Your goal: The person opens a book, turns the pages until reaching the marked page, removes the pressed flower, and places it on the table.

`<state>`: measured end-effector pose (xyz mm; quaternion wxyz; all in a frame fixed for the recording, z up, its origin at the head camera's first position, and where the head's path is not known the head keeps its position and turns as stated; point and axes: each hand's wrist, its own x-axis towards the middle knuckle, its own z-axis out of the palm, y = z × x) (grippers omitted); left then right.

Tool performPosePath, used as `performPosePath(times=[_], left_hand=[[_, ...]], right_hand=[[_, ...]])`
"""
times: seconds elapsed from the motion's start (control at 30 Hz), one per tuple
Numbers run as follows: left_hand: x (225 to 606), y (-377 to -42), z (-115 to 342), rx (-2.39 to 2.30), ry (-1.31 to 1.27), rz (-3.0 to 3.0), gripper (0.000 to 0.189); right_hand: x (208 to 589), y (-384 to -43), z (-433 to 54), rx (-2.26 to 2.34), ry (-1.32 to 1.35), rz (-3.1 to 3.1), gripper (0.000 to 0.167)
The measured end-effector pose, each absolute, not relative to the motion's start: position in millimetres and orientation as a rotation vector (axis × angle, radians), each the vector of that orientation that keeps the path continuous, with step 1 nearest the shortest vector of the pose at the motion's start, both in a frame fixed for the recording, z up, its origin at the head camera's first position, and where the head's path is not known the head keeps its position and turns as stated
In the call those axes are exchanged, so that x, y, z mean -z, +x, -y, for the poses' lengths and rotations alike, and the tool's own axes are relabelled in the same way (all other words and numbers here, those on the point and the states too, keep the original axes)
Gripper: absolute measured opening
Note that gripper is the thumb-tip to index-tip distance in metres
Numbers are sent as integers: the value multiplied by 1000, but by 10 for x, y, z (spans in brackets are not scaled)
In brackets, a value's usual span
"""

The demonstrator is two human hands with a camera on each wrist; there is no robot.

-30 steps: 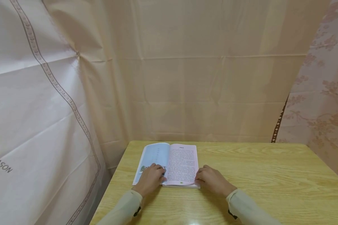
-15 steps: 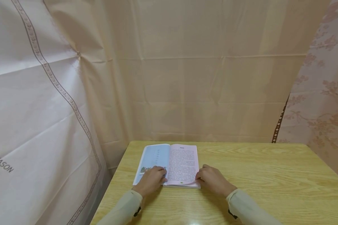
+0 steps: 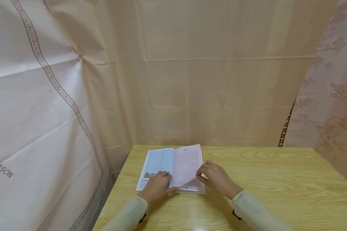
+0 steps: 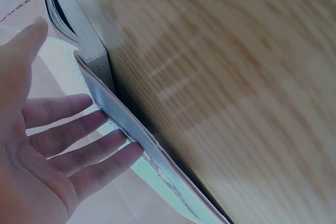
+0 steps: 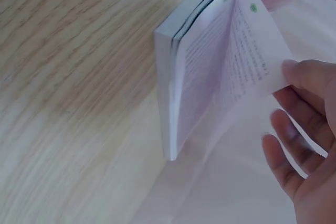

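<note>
An open book point(image 3: 159, 160) lies on the wooden table, its left page pale blue with a small picture, its right page pinkish and full of print. My left hand point(image 3: 157, 185) rests on the lower part of the blue page near the spine; in the left wrist view its fingers point(image 4: 79, 129) are spread and nearly straight against the page. Between thumb and forefinger my right hand point(image 3: 217, 178) pinches the lower outer corner of a lifted page point(image 5: 252, 56). That page bends up from the printed page point(image 5: 202, 77) beneath it.
The wooden table point(image 3: 277, 179) extends to the right of the book. A beige cloth point(image 3: 205, 96) hangs behind it, a white cloth point(image 3: 46, 128) at the left and a floral cloth point(image 3: 332, 106) at the right.
My right hand has raised the page's corner and moved slightly up and left with it. My left thumb has stretched rightward across the bottom of the spine.
</note>
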<state>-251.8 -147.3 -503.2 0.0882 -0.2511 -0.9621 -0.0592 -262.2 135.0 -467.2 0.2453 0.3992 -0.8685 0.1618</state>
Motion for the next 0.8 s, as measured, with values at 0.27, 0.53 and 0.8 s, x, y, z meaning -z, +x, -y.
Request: performPosePath(times=[0.27, 0.53, 0.8], left_hand=[[4979, -2536, 1498, 301, -754, 2812, 38], [4947, -2523, 1541, 214, -728, 2620, 35], [4970, -2503, 1571, 151, -743, 2500, 27]], right_hand=[[4646, -2606, -1349, -545, 954, 2321, 25], [4815, -2589, -1393, -486, 967, 2660, 30], [4947, -2568, -1410, -396, 1081, 2740, 25]])
